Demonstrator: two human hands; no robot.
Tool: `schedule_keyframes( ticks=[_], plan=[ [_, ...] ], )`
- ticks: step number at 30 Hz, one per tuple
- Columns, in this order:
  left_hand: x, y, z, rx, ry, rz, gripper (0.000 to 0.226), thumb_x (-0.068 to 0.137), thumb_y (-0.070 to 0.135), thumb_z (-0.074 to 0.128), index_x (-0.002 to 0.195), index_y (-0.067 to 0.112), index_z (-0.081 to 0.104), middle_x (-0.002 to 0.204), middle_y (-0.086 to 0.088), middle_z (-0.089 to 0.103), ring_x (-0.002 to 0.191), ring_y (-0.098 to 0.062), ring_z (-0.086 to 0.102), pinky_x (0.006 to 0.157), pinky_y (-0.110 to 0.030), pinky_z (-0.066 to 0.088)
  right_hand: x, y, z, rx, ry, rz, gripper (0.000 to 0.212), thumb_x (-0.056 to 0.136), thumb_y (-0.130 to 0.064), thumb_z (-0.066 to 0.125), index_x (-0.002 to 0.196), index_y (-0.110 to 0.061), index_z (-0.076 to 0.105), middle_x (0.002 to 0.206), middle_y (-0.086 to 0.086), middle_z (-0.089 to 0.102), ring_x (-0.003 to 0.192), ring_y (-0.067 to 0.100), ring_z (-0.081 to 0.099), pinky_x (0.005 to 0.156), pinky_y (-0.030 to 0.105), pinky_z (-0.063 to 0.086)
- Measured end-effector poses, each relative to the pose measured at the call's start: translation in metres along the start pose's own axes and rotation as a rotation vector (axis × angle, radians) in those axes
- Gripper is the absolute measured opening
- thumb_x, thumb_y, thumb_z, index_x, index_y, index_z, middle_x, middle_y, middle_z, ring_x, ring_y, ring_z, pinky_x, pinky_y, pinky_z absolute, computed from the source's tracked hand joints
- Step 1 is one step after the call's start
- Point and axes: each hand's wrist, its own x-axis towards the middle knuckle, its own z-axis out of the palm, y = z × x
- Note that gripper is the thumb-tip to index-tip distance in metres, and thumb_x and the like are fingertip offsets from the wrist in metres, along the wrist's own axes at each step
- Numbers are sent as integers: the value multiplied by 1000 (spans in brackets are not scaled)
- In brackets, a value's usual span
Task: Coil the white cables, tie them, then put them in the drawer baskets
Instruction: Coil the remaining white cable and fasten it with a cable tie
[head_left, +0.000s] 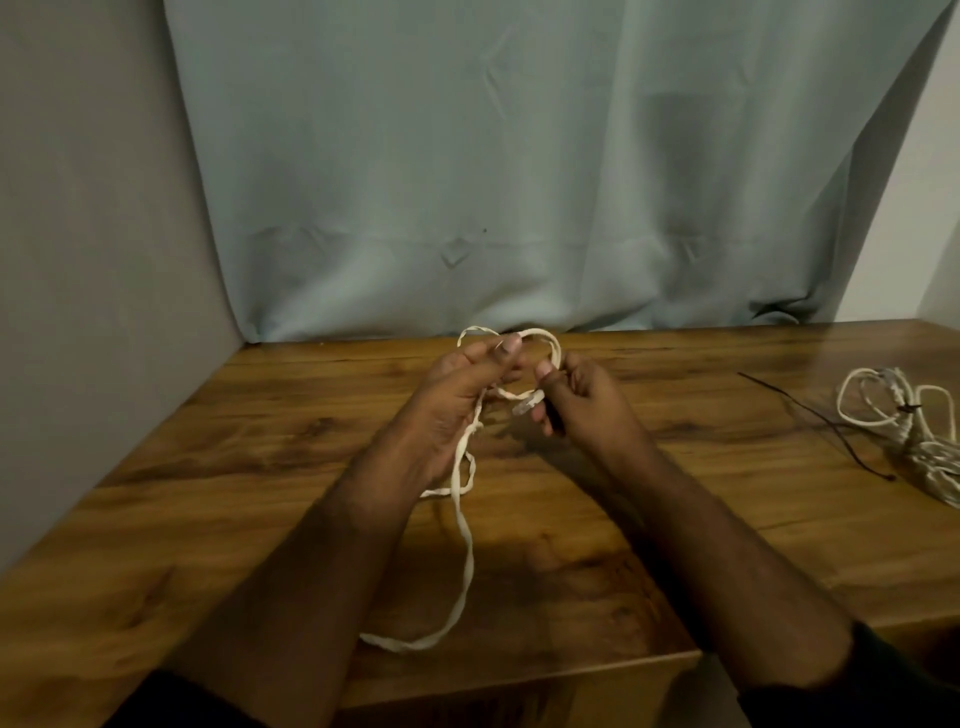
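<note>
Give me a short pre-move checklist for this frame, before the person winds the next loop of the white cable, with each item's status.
1. Left hand holds the white cable loops: ok, cable runs through its grip.
2. Right hand controls the connector end: ok, pinched at the fingertips.
3. Slack free to feed: ok, the tail lies loose on the wooden table, no snag visible.
4. Tie within reach: ok, a thin black tie lies on the table to the right.
5. Other cable bundle clear of the work: ok, apart at the right edge.
6. Drawer baskets ready: cannot tell, none in view.
</note>
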Motion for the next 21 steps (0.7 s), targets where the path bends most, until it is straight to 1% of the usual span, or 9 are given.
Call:
schedule_keyframes(
  ticks=[2, 3, 6, 8, 10, 12, 14, 18, 21],
  plan=[
    [4, -1, -5, 87, 103, -53, 45, 79, 61, 76, 107, 26, 78, 102, 3, 75, 108, -20, 69, 107, -50, 48, 2, 0, -2, 22, 81, -4, 21, 110, -24, 45, 99, -10, 57, 68, 10, 64, 48, 7, 55, 49, 17, 44],
    [5, -1, -8, 114, 141, -108, 58, 75, 73, 71, 108, 25, 76, 103, 5, 75, 112, -19, 67, 110, -50, 45, 2, -1, -3, 45, 113, -8, 21, 110, -24, 45, 98, -11, 57, 68, 9, 65, 48, 6, 55, 49, 16, 44],
    [-2, 3, -9, 243, 18, -309, 90, 65, 89, 51, 112, 15, 74, 113, 0, 76, 114, -20, 69, 98, -43, 52, 5, 0, -2, 146, 160, -25, 24, 110, -24, 44, 94, -10, 56, 66, 9, 63, 48, 8, 55, 49, 18, 45],
    [-4, 1, -5, 348, -135, -342, 83, 77, 81, 51, 122, 14, 71, 117, -5, 76, 109, -28, 74, 80, -38, 59, 5, 0, -2, 214, 199, 17, 24, 109, -24, 46, 96, -8, 56, 64, 9, 63, 47, 10, 56, 48, 21, 46],
    [-1, -5, -4, 463, -108, -205, 61, 97, 64, 48, 119, 11, 70, 109, -8, 78, 93, -32, 76, 57, -30, 55, 6, 2, -5, 254, 257, 72, 24, 109, -25, 47, 96, -7, 56, 63, 7, 63, 47, 10, 56, 48, 22, 46],
    [5, -11, -6, 553, 44, 35, 50, 107, 51, 44, 99, 13, 75, 92, -11, 78, 74, -27, 71, 60, -30, 52, 9, 7, -8, 227, 294, 101, 25, 109, -27, 47, 92, -10, 56, 61, 5, 66, 47, 12, 56, 50, 26, 45],
    [13, -15, -13, 578, 173, 178, 50, 106, 47, 47, 75, 20, 75, 76, -13, 74, 63, -22, 63, 66, -34, 49, 10, 10, -8, 132, 282, 125, 28, 109, -28, 47, 92, -9, 58, 61, 5, 67, 46, 12, 56, 51, 27, 43],
    [13, -6, -10, 236, 255, 51, 54, 106, 46, 47, 69, 17, 72, 74, -10, 73, 61, -18, 63, 59, -30, 44, 1, 6, 0, -83, 207, 118, 30, 109, -31, 46, 97, -8, 61, 67, 5, 70, 50, 9, 60, 51, 23, 47],
    [10, 7, -13, -49, 191, -41, 58, 106, 54, 37, 81, 15, 72, 79, -5, 75, 69, -17, 67, 62, -33, 43, -5, 4, 2, -196, 210, 121, 26, 108, -35, 48, 95, -16, 62, 75, 4, 71, 65, 14, 67, 61, 35, 54]
  ],
)
